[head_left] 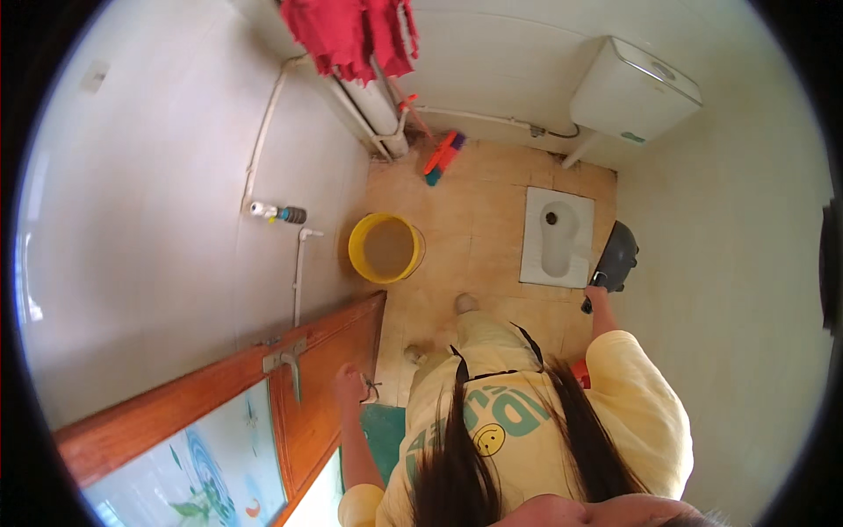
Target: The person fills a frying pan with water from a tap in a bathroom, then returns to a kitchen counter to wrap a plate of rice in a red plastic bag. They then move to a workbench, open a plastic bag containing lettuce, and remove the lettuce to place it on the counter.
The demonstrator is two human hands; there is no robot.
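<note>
At the right, my right hand (pixel 598 299) is closed at the near end of a dark grey, rounded vessel (pixel 621 250) with black parts by my fingers. The vessel is tipped on its side beside the right edge of a white squat toilet (pixel 560 237); its exact kind is unclear. My left hand (pixel 349 384) is curled in front of the brown wooden door (pixel 320 373), and I cannot make out whether anything is in it. A thin dark looped piece (pixel 372 387) shows just right of that hand.
A yellow bucket (pixel 356 250) of murky water stands by the left wall. Beyond it, a red and blue broom (pixel 444 158) leans near pipes (pixel 378 114), below a hanging red cloth (pixel 351 35). A white cistern (pixel 634 92) is on the far wall. A green mat (pixel 384 439) lies near the door.
</note>
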